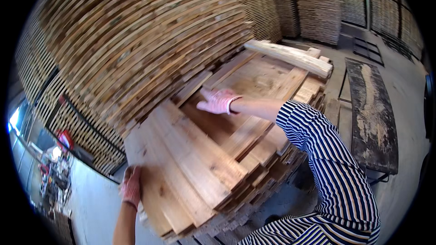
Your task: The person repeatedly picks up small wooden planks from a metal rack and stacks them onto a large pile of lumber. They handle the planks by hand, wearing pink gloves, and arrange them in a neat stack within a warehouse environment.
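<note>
Apparently, nothing is held by the unclenched right hand (219,101), poised above the lumber stack (268,174). The outermost plank (156,195) on top is met at its edge by the left hand (131,186); whether gripped cannot be told. Neighbouring planks (190,152) are best squared flush.

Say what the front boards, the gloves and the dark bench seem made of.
Front boards: wood, apparently unvarnished; grain and knots show. Gloves: probably knitted fabric; pinkish, matte, snug at the wrist. Dark bench: dull, scuffed top, patched pale; wood or metal, unclear.
</note>
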The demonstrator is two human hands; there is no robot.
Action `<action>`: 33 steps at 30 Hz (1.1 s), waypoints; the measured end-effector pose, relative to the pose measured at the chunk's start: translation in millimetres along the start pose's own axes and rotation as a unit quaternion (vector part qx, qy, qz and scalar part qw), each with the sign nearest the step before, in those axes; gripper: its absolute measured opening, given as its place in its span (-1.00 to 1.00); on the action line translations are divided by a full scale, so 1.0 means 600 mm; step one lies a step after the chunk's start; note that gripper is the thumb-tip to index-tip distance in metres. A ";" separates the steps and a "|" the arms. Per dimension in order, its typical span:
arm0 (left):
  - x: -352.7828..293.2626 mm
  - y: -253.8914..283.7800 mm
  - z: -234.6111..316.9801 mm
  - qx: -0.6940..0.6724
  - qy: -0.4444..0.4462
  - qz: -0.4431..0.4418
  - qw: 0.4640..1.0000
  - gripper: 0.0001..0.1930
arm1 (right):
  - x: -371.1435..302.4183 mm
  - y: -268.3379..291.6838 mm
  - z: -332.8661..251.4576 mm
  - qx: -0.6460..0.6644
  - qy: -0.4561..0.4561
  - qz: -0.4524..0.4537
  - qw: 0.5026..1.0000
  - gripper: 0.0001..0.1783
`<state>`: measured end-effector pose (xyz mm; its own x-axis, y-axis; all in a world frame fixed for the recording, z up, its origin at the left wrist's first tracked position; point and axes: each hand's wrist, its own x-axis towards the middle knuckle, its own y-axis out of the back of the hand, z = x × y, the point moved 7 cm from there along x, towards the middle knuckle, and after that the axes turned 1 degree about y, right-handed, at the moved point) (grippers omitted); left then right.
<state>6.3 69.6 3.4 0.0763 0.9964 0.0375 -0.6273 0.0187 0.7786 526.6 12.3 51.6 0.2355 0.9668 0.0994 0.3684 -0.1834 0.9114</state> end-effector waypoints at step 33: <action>0.096 0.003 0.005 -0.183 0.019 0.004 0.983 -0.52 | -0.059 -0.094 -0.068 -0.056 0.155 0.113 0.980 -0.38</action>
<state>11.8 126.7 8.5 0.0447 0.9989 0.0135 -0.8653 0.0319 0.5003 461.0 -4.1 13.0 0.0080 0.9143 0.4050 0.2330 -0.3956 0.8884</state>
